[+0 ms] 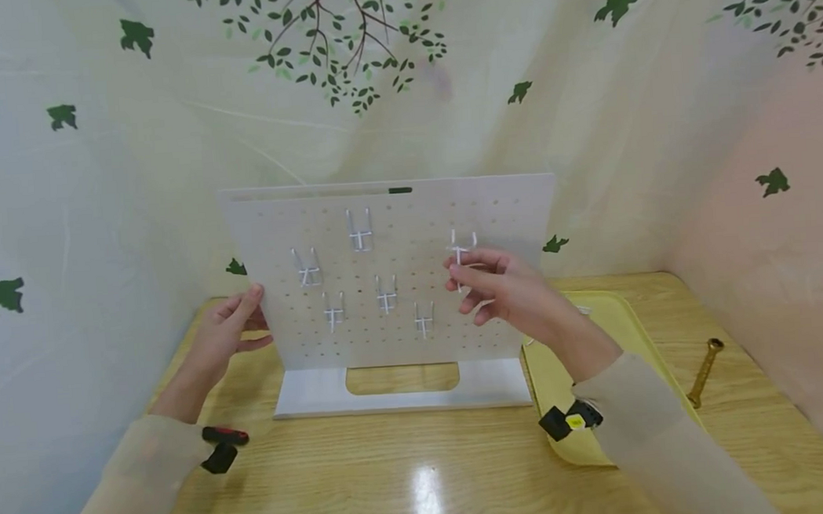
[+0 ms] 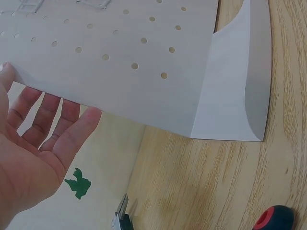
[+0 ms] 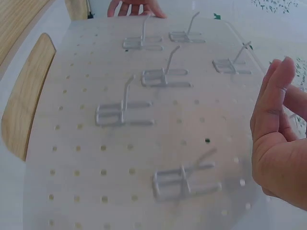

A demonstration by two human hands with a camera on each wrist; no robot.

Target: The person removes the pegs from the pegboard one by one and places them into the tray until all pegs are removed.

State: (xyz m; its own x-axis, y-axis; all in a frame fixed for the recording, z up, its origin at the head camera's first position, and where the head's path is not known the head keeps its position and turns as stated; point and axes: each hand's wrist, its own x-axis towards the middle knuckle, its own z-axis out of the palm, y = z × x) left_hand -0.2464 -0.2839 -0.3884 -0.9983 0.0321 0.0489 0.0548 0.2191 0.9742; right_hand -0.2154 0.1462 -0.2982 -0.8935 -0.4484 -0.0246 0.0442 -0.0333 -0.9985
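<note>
A white pegboard (image 1: 390,250) stands upright on its white base (image 1: 402,395) on a wooden table (image 1: 424,468). Several white wire hooks (image 1: 361,236) hang on its front. My left hand (image 1: 245,318) holds the board's left edge, thumb on the front and straight fingers (image 2: 53,120) behind the pegboard (image 2: 120,57). My right hand (image 1: 465,277) hovers at the board's right side, just below the rightmost hook (image 1: 462,247). In the right wrist view the right hand (image 3: 278,139) has loosely straight fingers, is apart from the nearest hook (image 3: 184,181), and holds nothing that I can see.
A yellow tray (image 1: 620,315) lies on the table to the right of the board, under my right forearm. A brass-coloured rod (image 1: 704,369) lies beyond it near the right wall. Leaf-printed curtains close in the back and both sides.
</note>
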